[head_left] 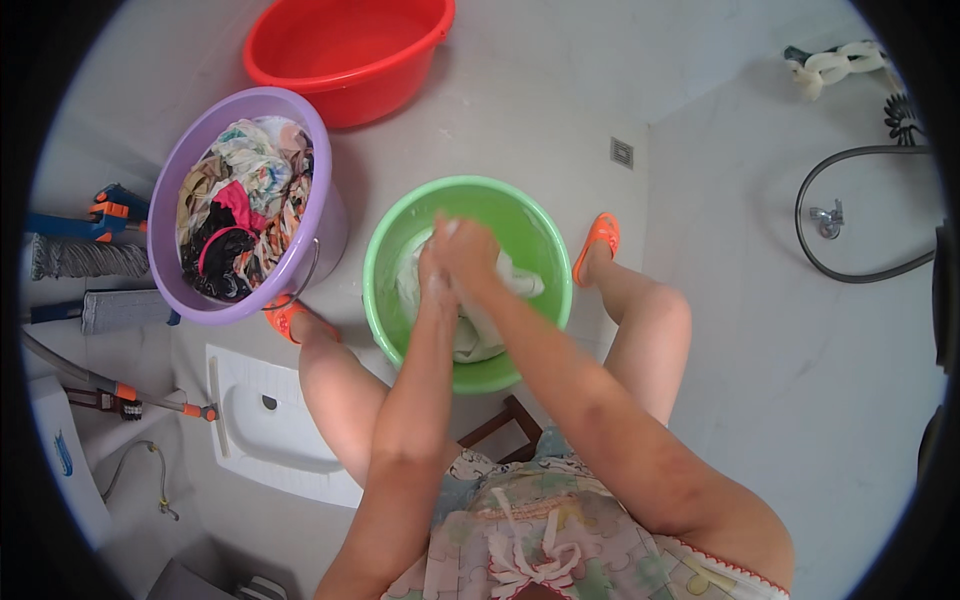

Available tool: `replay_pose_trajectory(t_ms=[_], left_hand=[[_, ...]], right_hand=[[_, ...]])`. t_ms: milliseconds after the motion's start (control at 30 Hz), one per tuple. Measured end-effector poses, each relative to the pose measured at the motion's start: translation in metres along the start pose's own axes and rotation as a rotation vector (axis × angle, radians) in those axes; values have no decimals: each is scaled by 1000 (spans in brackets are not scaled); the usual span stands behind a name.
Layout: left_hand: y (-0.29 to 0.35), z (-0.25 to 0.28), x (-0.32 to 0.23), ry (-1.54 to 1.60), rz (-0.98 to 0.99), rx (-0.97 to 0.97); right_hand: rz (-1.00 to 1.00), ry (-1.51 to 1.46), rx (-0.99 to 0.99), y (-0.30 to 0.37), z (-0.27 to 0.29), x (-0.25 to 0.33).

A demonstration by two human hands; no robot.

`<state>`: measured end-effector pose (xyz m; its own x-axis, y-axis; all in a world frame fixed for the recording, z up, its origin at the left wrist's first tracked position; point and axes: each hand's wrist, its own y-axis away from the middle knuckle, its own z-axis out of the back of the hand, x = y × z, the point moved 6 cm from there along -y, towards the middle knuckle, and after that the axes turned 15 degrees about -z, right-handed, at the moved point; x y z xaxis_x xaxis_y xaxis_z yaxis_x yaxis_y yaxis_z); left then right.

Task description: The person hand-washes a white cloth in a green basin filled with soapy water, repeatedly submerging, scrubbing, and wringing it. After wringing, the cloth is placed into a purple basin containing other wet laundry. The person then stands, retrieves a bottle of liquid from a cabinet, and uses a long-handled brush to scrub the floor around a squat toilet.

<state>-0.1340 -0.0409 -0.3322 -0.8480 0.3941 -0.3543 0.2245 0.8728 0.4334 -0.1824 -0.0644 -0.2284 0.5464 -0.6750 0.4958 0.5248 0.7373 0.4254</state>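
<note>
Over the light green basin [388,345], my two hands meet with their fingers closed and pressed together. My left hand [436,278] is wet or soapy and sits against my right hand [468,248], which is slightly blurred. A white cloth [478,340] is bunched in the basin and shows on both sides of my hands and beneath them. Both hands appear closed on part of it, though the fingers hide most of the grip. Some liquid seems to lie around the cloth.
At left stands a purple bucket [165,255] full of mixed clothes [250,165], with a red basin [350,82] behind it. A squat toilet [290,420] is set in the floor at lower left, near mop heads [90,258]. Orange slippers [598,240] flank the green basin; a hose [803,215] hangs at right.
</note>
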Motion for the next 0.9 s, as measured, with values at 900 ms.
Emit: replay_pose_trajectory(t_ms=[900], left_hand=[[-18,65,18,-204,-66,31]], right_hand=[[200,95,-424,21,-39,-42]])
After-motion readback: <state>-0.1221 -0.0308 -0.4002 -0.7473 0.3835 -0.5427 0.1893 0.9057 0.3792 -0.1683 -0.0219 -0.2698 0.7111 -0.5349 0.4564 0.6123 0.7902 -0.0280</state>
